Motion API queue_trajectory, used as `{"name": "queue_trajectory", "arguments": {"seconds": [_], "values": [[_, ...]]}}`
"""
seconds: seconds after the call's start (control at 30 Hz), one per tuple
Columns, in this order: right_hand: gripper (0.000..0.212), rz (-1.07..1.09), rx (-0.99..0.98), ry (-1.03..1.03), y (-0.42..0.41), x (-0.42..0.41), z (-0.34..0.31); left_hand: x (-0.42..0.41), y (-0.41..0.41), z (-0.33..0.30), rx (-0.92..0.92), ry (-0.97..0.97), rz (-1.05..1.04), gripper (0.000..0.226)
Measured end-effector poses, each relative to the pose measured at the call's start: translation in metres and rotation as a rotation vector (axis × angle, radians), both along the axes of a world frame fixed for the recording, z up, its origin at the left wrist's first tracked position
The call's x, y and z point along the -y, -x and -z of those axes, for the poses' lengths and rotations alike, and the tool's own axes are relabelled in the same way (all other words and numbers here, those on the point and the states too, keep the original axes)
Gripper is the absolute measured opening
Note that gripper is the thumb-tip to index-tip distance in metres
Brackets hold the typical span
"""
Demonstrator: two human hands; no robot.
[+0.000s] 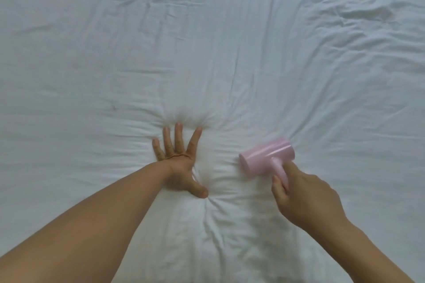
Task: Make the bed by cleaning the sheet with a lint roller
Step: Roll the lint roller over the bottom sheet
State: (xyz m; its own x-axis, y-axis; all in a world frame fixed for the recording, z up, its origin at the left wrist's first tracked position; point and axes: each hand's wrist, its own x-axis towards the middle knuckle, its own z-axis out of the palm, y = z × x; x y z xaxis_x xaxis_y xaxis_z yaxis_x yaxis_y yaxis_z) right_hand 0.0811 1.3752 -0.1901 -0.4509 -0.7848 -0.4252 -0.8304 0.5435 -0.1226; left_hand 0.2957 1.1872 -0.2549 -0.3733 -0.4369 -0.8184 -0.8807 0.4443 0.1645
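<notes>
Wrinkled white sheet (pixel 230 53) filled the view; left hand (pixel 179 163) pressed flat, fingers spread, while right hand (pixel 303 197) gripped the pink lint roller (pixel 266 156)

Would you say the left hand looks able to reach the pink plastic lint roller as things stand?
Probably yes. The left hand presses flat on the white sheet beside the pink plastic lint roller, with only bare sheet between them. The right hand already grips the roller's handle, though.
</notes>
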Motion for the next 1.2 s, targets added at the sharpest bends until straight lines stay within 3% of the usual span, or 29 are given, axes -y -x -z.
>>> {"name": "queue_trajectory", "arguments": {"seconds": [0.2,0.37,0.53,0.63,0.77,0.93,1.07,1.2], "values": [[0.028,0.043,0.031,0.346,0.022,0.110,0.012,0.003,0.006,0.002,0.083,-0.016,0.022,0.169],[0.031,0.013,0.074,0.334,0.035,0.175,0.040,0.001,0.013,0.003,0.143,0.019,0.039,0.170],[0.020,-0.011,0.049,0.230,0.022,0.082,0.032,0.000,0.014,0.001,0.147,0.012,0.046,0.170],[0.029,-0.027,0.045,0.060,0.018,0.027,0.001,0.000,0.013,0.000,0.150,0.008,0.050,0.170],[0.025,-0.060,0.039,0.107,0.027,0.055,-0.011,-0.003,0.015,-0.002,0.161,0.017,0.037,0.171],[0.021,-0.020,0.097,0.181,0.023,0.099,0.021,-0.005,0.015,0.000,0.159,0.042,0.028,0.171],[0.018,-0.025,0.074,0.164,0.017,0.014,0.018,-0.007,0.015,-0.001,0.143,0.040,0.027,0.170],[0.016,-0.008,0.023,0.022,0.010,-0.089,0.006,-0.008,0.013,-0.001,0.128,0.043,0.024,0.171]]}}
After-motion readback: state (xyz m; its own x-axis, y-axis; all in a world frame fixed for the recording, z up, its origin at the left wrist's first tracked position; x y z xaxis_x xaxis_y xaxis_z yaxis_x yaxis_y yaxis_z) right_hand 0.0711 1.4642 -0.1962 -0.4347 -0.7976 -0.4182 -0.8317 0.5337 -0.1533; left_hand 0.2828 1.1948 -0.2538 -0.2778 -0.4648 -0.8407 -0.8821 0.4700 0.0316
